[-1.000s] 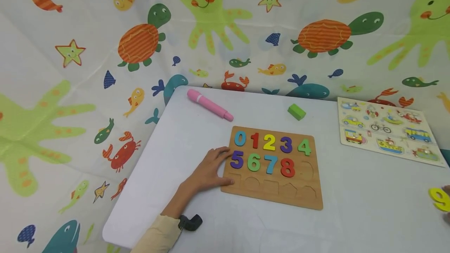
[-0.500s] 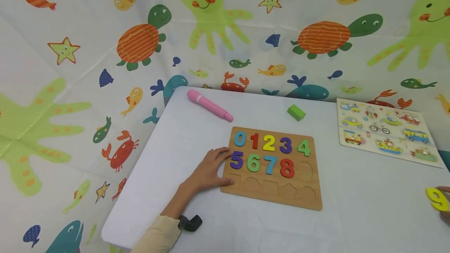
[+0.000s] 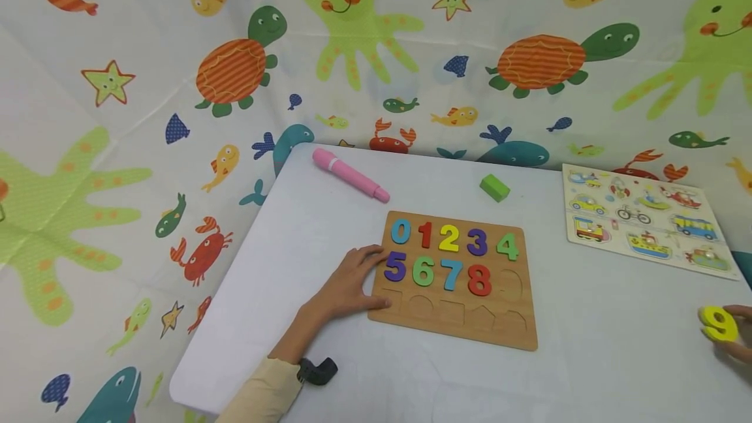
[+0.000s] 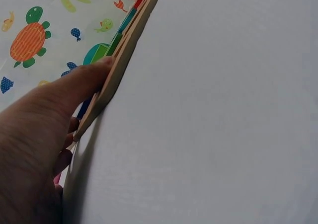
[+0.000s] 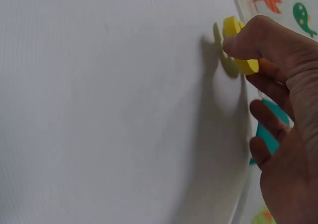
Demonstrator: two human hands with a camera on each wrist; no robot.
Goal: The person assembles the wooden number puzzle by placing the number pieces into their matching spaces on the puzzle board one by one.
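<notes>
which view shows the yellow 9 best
The head view: the yellow 9 faces the camera, readable, pinched by the right hand at the frame's right edge. The right wrist view shows it edge-on, partly behind fingers. The left wrist view misses it.

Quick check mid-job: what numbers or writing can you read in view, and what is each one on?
"0 1 2 3 4": top row of pieces in the wooden number board.
"5 6 7 8": second row of that board.
"9": yellow piece pinched by the right hand.
Vehicle puzzle board: pictures only, no readable text.
</notes>
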